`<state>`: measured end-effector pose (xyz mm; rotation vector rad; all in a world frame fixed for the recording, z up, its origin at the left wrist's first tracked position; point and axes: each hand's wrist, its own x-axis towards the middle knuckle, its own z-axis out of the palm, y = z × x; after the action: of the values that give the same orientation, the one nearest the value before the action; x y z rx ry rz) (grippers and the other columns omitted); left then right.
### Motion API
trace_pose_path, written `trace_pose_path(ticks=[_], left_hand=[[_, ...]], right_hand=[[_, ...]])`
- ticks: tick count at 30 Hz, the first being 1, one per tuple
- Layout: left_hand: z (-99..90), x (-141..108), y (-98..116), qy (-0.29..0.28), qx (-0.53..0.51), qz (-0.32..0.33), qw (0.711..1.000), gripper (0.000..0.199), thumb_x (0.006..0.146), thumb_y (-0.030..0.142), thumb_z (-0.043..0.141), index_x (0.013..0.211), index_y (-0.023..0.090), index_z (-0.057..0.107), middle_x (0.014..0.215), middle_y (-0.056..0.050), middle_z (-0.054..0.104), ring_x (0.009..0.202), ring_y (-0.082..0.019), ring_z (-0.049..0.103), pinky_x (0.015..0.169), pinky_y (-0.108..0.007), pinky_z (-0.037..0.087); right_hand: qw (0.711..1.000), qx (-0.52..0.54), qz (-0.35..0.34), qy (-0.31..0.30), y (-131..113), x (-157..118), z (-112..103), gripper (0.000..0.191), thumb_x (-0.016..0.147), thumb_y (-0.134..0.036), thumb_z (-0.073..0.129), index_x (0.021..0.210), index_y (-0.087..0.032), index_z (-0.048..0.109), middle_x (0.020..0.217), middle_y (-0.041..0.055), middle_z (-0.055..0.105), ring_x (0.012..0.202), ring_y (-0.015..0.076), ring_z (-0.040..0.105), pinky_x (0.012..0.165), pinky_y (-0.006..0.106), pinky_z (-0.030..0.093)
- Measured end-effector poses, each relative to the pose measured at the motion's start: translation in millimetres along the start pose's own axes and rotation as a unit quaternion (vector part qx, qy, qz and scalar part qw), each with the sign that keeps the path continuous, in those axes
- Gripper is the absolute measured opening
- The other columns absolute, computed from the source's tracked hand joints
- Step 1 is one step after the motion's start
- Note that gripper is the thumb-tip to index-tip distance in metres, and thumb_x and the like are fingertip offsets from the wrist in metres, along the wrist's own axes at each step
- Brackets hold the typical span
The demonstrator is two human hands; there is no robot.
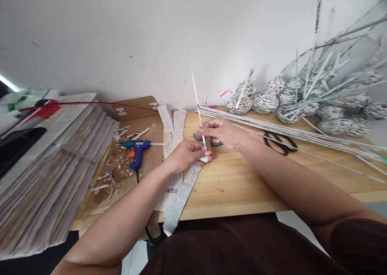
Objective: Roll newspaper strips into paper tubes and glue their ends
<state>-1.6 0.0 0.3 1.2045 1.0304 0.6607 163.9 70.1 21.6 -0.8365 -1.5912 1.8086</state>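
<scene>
A thin rolled paper tube (pixel 195 88) rises upright above the table, its upper end blurred. My right hand (pixel 221 133) pinches this tube with thumb and fingers partway up. Just below, my left hand (pixel 190 155) grips the lower end, where a newspaper strip (pixel 182 196) wraps onto the roll. The strip's free length slants down past the table's front edge. More newspaper strips (pixel 179 126) lie flat behind and under my left hand. A grey round object (pixel 198 135), partly hidden by my hands, rests on the wood behind them.
Left of my hands, a blue glue gun (pixel 139 152) lies on stained cardboard (pixel 121 204) with paper scraps. A tall newspaper stack (pixel 69 158) stands further left. On the right are black-handled scissors (pixel 281 142), long paper tubes (pixel 260 123) and several woven paper shapes (pixel 242 97) against the wall.
</scene>
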Motion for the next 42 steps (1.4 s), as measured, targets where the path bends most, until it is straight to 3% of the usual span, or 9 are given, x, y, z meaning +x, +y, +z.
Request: trace_pose_path(ticks=[8, 13, 15, 20, 23, 26, 32, 38, 42], left_hand=[[-1.0, 0.2, -2.3, -0.006, -0.006, -0.003, 1.000, 0.032, 0.072, 0.040, 0.075, 0.092, 0.015, 0.072, 0.087, -0.009, 0.072, 0.084, -0.019, 0.066, 0.073, -0.032, 0.055], [0.8, -1.8, 0.0, 0.002, -0.021, -0.006, 1.000, 0.034, 0.069, 0.041, 0.077, 0.089, 0.014, 0.073, 0.085, -0.011, 0.073, 0.081, -0.020, 0.068, 0.070, -0.031, 0.055], [1.8, -2.9, 3.6, 0.010, -0.028, -0.004, 1.000, 0.034, 0.068, 0.041, 0.078, 0.087, 0.014, 0.074, 0.083, -0.011, 0.073, 0.079, -0.020, 0.068, 0.069, -0.030, 0.055], [-0.7, -2.6, 14.0, 0.115, -0.101, 0.040, 0.987, 0.035, 0.067, 0.042, 0.079, 0.082, 0.012, 0.072, 0.079, -0.009, 0.072, 0.073, -0.017, 0.068, 0.067, -0.029, 0.056], [-5.4, 0.4, 16.4, 0.194, -0.158, 0.089, 0.964, 0.036, 0.067, 0.041, 0.079, 0.086, 0.012, 0.071, 0.083, -0.009, 0.071, 0.073, -0.017, 0.068, 0.065, -0.028, 0.057], [-9.1, 3.1, 16.0, 0.232, -0.215, 0.113, 0.942, 0.032, 0.066, 0.036, 0.081, 0.083, 0.011, 0.071, 0.092, -0.009, 0.071, 0.074, -0.016, 0.068, 0.067, -0.029, 0.058], [-10.4, 4.7, 13.8, 0.235, -0.266, 0.101, 0.929, 0.031, 0.065, 0.033, 0.082, 0.084, 0.010, 0.072, 0.093, -0.008, 0.070, 0.071, -0.013, 0.065, 0.064, -0.027, 0.059], [-9.2, 6.0, 12.3, 0.236, -0.281, 0.102, 0.925, 0.028, 0.066, 0.032, 0.081, 0.082, 0.010, 0.071, 0.093, -0.008, 0.071, 0.073, -0.013, 0.066, 0.069, -0.028, 0.059], [-7.5, 6.0, 12.1, 0.233, -0.283, 0.100, 0.925, 0.028, 0.066, 0.032, 0.081, 0.082, 0.011, 0.071, 0.088, -0.007, 0.071, 0.073, -0.014, 0.067, 0.071, -0.029, 0.058]], right_hand=[[0.998, -0.038, -0.013, 0.043, -0.7, -1.5, 4.4, 0.036, 0.063, -0.043, 0.081, 0.068, -0.013, 0.062, 0.058, -0.0041, 0.049, 0.043, 0.0026, 0.032, 0.036, 0.018, 0.020], [0.998, -0.053, -0.011, -0.035, -2.2, -1.9, -0.5, 0.032, 0.075, -0.044, 0.072, 0.082, -0.013, 0.070, 0.057, -0.0035, 0.050, 0.042, 0.0035, 0.034, 0.036, 0.019, 0.021], [0.999, -0.037, -0.017, -0.024, -1.0, -0.6, -2.7, 0.034, 0.075, -0.046, 0.072, 0.082, -0.013, 0.069, 0.057, -0.0026, 0.052, 0.042, 0.0040, 0.035, 0.035, 0.018, 0.021], [0.993, -0.041, -0.049, 0.102, 3.6, 4.6, -4.2, 0.036, 0.077, -0.051, 0.068, 0.080, -0.015, 0.065, 0.058, -0.0001, 0.055, 0.049, 0.0080, 0.047, 0.036, 0.018, 0.028], [0.984, -0.111, -0.077, 0.118, 3.8, 3.5, -0.1, 0.029, 0.080, -0.045, 0.065, 0.078, -0.016, 0.063, 0.063, 0.0016, 0.060, 0.053, 0.0100, 0.053, 0.042, 0.020, 0.035], [0.960, -0.239, -0.116, 0.090, 5.2, -1.1, 9.1, 0.016, 0.080, -0.033, 0.064, 0.081, -0.017, 0.065, 0.074, 0.0032, 0.067, 0.062, 0.0119, 0.057, 0.056, 0.024, 0.043], [0.874, -0.393, -0.245, 0.145, 11.9, -6.5, 25.1, 0.005, 0.077, -0.019, 0.061, 0.073, -0.018, 0.060, 0.074, 0.0023, 0.063, 0.068, 0.0139, 0.056, 0.066, 0.026, 0.042], [0.855, -0.400, -0.271, 0.189, 15.0, -8.3, 31.0, 0.013, 0.076, -0.017, 0.059, 0.066, -0.020, 0.051, 0.073, 0.0016, 0.057, 0.068, 0.0142, 0.054, 0.064, 0.026, 0.041], [0.865, -0.378, -0.263, 0.198, 17.2, -8.8, 34.7, 0.008, 0.075, -0.017, 0.060, 0.077, -0.020, 0.053, 0.080, 0.0020, 0.061, 0.071, 0.0146, 0.057, 0.067, 0.026, 0.044]])
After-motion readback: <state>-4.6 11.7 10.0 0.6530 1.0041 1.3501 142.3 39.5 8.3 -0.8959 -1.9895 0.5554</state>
